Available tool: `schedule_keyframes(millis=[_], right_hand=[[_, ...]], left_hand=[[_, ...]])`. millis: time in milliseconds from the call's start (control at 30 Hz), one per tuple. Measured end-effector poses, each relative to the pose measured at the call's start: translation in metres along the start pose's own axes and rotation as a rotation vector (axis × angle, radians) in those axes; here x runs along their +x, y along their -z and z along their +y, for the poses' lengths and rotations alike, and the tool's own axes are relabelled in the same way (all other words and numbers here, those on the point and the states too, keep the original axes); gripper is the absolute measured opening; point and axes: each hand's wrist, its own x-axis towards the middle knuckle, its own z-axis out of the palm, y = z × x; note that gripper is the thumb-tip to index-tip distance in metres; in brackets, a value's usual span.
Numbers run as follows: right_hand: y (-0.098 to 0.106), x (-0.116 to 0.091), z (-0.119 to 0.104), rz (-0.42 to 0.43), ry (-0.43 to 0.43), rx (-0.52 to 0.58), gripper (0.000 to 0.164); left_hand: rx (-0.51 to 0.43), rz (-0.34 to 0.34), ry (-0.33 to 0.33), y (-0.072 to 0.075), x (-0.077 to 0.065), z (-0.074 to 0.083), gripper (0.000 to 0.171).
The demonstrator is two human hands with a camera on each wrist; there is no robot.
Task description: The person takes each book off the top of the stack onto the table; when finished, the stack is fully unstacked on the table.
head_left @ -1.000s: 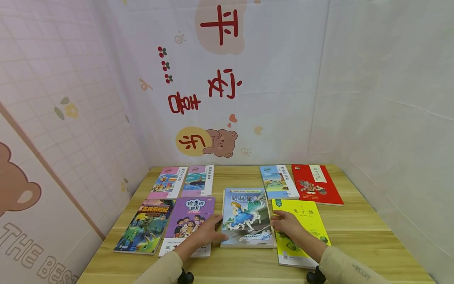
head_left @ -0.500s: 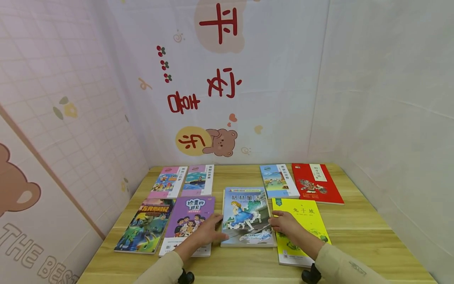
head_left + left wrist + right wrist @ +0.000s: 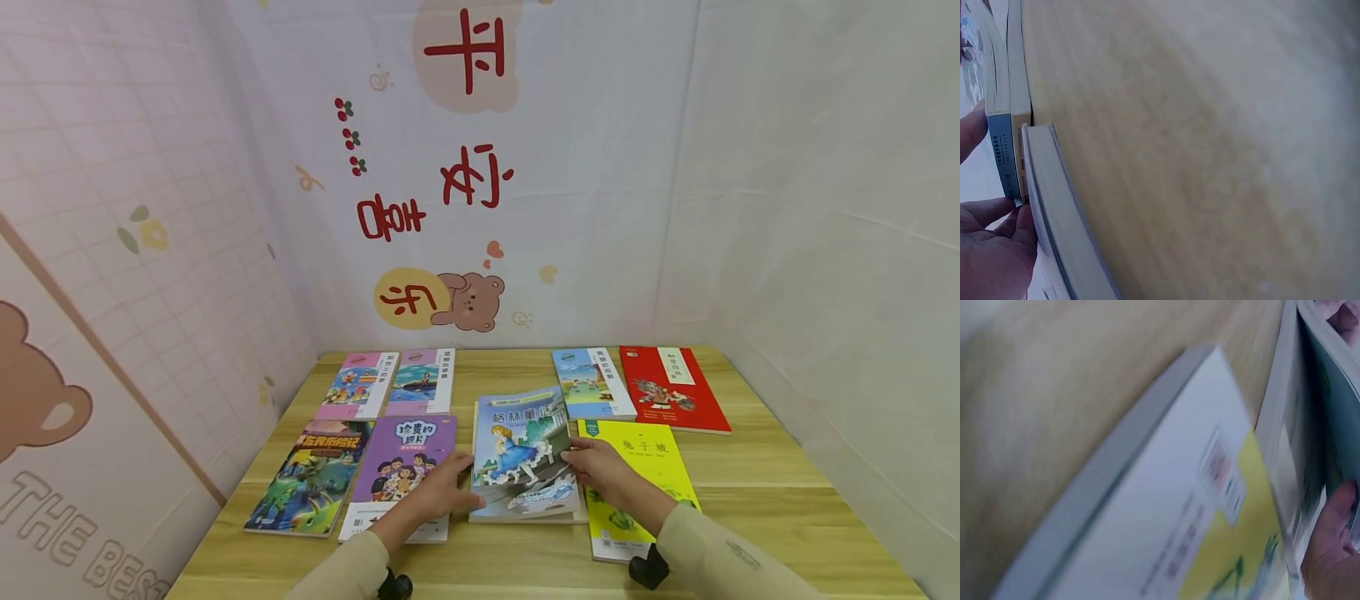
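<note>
In the middle of the table a picture book [image 3: 517, 454] with a girl in a blue dress on its cover lies on another book [image 3: 576, 513]. Its right side is raised and its left edge stays down. My right hand [image 3: 609, 477] pinches the raised right edge; in the right wrist view the right thumb [image 3: 1337, 506] is against the teal underside. My left hand [image 3: 442, 490] rests along the left edge. The left wrist view has its fingers [image 3: 997, 219] touching the stacked spines, the upper one a blue spine [image 3: 1001, 153], the lower one a tan spine [image 3: 1020, 150].
A purple book [image 3: 405, 467] lies under my left forearm, beside a dinosaur book [image 3: 311, 479]. Under my right forearm lies a yellow book [image 3: 652, 467]. Behind are two pink books [image 3: 358, 387], a blue book [image 3: 588, 387] and a red book [image 3: 667, 396]. White printed cloth [image 3: 585, 208] encloses the table.
My right hand has shifted left onto the girl book's right edge and lifted that side. The left hand keeps its place at the left edge.
</note>
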Motion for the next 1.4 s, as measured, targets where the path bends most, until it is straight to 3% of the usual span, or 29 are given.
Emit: schedule_keyframes(millis=[167,367,567,733,1400], right_hand=[[0.001,0.000,0.001,0.021,0.018,-0.033,0.060],[0.007,-0.004,-0.003,0.035,0.047,-0.019,0.056],[0.020,-0.007,-0.004,0.063,0.045,-0.030,0.056],[0.036,-0.011,-0.003,0.070,0.068,-0.034,0.057],[0.104,-0.032,0.011,0.053,0.123,-0.013,0.065]], left_hand=[[0.010,0.001,-0.014,0.000,0.001,0.001,0.084],[0.049,0.059,-0.068,0.003,0.000,-0.002,0.076],[0.180,0.074,-0.041,0.005,-0.001,-0.003,0.084],[0.283,0.038,-0.002,0.005,-0.004,-0.004,0.087],[0.288,0.015,-0.002,0.003,-0.008,0.000,0.084]])
